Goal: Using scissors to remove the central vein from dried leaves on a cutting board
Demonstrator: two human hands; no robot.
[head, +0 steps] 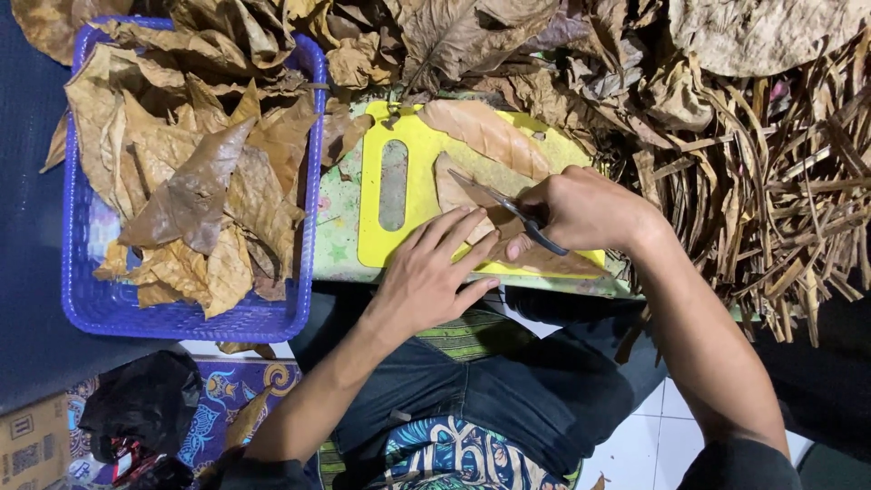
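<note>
One dried brown leaf (pixel 472 213) lies flat on a yellow cutting board (pixel 417 181) before the person. Left hand (pixel 435 268), fingers spread wide, presses the leaf down; right hand (pixel 581 210) is closed around a knife (pixel 508 210) whose blade rests on it. Blue basket (pixel 86 290) of leaves at left, stripped stems (pixel 771 200) heaped at right

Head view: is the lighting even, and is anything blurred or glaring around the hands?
Head view: even, soft light; the left hand, right hand and knife are sharp, with no motion blur; slight sheen on the leaves in the blue basket; the bottom-left corner falls into shadow.
</note>
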